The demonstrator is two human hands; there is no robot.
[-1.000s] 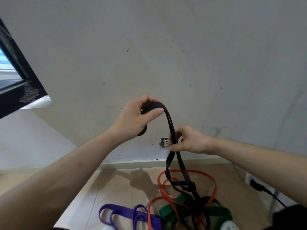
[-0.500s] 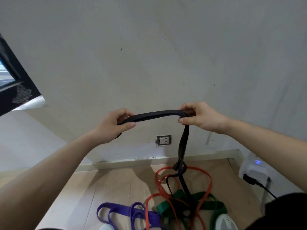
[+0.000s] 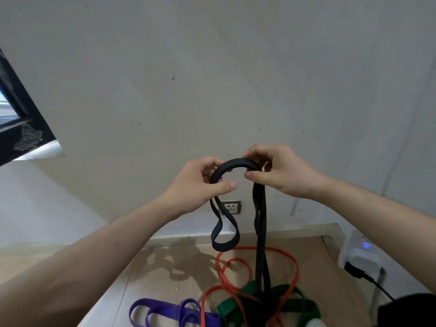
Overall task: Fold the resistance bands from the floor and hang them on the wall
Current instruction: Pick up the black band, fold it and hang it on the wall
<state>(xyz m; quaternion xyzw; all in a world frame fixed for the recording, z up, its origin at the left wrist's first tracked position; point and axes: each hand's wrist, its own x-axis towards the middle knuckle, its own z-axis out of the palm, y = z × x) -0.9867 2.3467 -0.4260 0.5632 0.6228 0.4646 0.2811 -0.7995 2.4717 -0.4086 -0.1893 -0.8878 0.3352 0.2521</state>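
- I stood facing a plain grey plaster wall [image 3: 212, 67], scuffed with small dark specks, that met a pale skirting board [image 3: 295, 228] at the bottom.
- The floor was light wood-look planking [image 3: 165, 274], with my arms' shadow lying across it.
- One white wall socket [image 3: 230, 207] sat low on the wall, between the hanging parts of the band I held.
- At the left edge a dark-framed window [image 3: 18, 119] cut in at a slant.
- In the right corner stood one white boxy device with a blue light [image 3: 359, 253], a black plug and cable [image 3: 363, 278] attached to it.
- I counted four bands in all: one black, one orange, one green, one purple.
- The flat black rubber resistance band [image 3: 236, 164] arched between my two hands in front of the wall; a short loop hung below my left hand and long doubled strands dropped from my right hand down into the pile.
- My left hand [image 3: 200, 185] was closed on the left end of that arch, thumb pressed across the front.
- My right hand [image 3: 283, 171] pinched the right end between thumb and fingers.
- The thin orange rubber band [image 3: 295, 270] lay in open loops on the floor.
- The wide green rubber band [image 3: 304, 305] lay tangled beneath it.
- The purple rubber band [image 3: 165, 312] lay folded in loops just left of them.
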